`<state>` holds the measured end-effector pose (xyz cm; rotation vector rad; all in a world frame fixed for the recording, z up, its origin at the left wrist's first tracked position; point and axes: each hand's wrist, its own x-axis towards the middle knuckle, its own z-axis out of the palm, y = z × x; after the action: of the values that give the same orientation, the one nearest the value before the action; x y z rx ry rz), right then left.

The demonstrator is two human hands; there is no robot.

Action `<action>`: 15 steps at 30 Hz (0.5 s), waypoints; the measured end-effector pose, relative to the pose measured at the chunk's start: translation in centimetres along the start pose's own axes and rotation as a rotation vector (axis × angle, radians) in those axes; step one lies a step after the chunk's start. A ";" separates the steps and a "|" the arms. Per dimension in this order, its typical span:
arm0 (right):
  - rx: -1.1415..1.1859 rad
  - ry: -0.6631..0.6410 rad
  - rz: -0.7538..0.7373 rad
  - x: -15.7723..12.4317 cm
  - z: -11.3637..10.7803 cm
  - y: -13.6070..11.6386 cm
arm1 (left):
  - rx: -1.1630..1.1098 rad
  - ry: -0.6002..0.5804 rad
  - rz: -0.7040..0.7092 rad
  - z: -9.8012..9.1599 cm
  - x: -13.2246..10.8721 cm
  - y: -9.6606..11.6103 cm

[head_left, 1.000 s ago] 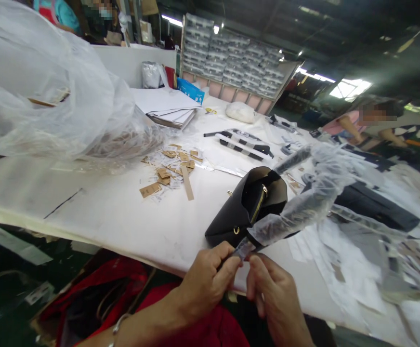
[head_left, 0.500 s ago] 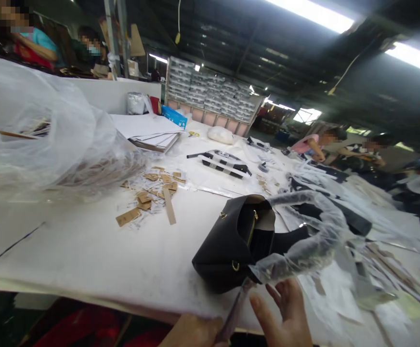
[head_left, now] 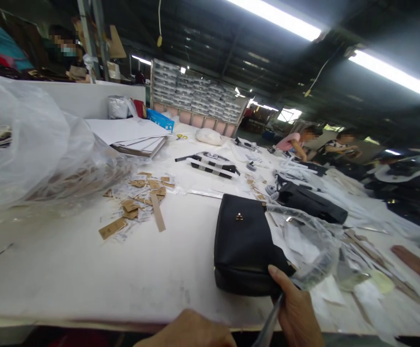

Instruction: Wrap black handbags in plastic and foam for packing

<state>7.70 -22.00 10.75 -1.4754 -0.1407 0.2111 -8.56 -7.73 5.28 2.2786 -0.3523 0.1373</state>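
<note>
A black handbag [head_left: 244, 241] with a small gold clasp lies on the white table, its front panel facing up. My right hand [head_left: 298, 308] grips its lower right corner, thumb on top and fingers hidden underneath. Beside that corner loops the bag's handle [head_left: 320, 270], wrapped in clear plastic. A narrow strap [head_left: 269, 323] runs from below my right hand down to the bottom edge of the view. My left hand [head_left: 190, 330] is closed, low in the frame and left of the strap's lower end. Its fingertips are cut off by the frame edge, where the strap appears held.
Brown paper tags [head_left: 132, 207] lie left of the bag, near a large clear plastic bag [head_left: 51, 154]. White sheets [head_left: 126, 135] are stacked farther back. Another black bag [head_left: 307, 200] lies behind on the right. A co-worker's forearm [head_left: 415, 265] reaches in from the right.
The handbag has turned so its clasp side faces up; its open mouth no longer shows. My right hand, earlier spread beside the handle, now grips the corner. My left hand moved slightly left.
</note>
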 end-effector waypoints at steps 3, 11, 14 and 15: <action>0.032 -0.288 0.031 1.2 -0.8 -2.4 | -0.027 0.324 0.125 -3.7 -1.7 2.0; -0.609 -0.665 0.021 9.4 -2.3 -4.8 | 0.456 0.644 0.187 -8.4 -2.1 4.2; -0.869 -0.342 -0.147 10.0 -1.0 -4.3 | 0.736 0.596 0.118 -7.7 -0.3 1.9; -0.891 -0.304 -0.248 9.3 -0.5 -4.2 | 0.804 0.566 0.095 -7.4 0.2 1.0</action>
<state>17.08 -20.68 14.60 -2.2782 -0.7323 0.1751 -8.57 -2.87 10.96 2.8425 -0.1023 1.1169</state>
